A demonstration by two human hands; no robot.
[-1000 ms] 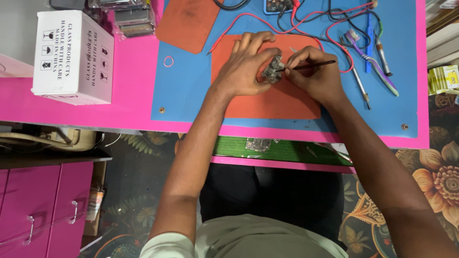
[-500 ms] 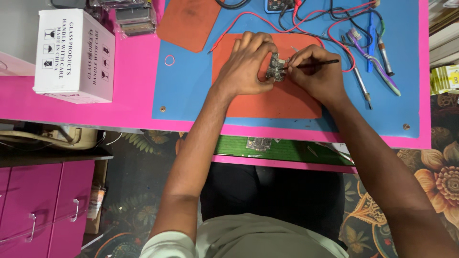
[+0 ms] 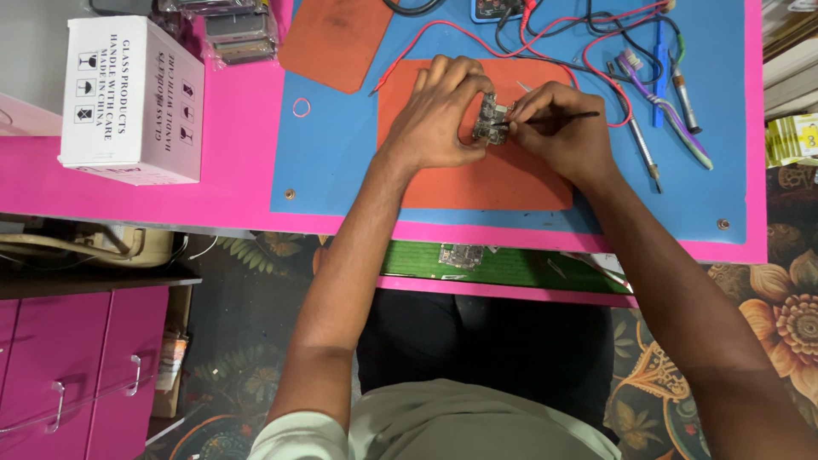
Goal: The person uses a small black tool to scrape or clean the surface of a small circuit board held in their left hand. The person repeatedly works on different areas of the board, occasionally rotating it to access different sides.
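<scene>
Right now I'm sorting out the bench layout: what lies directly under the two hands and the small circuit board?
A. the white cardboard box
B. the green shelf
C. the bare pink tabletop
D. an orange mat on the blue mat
D: the left hand and right hand hold the small circuit board over the orange mat, which lies on the blue mat.

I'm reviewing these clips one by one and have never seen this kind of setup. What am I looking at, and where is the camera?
There is one view, from a camera worn on the person's head, looking down at their two bare hands. The left hand holds a small circuit board over an orange mat on a blue mat covering a pink table. The right hand pinches a thin dark tool with its tip at the board. Nearby lie red and black wires, a toothbrush and a white box.
</scene>
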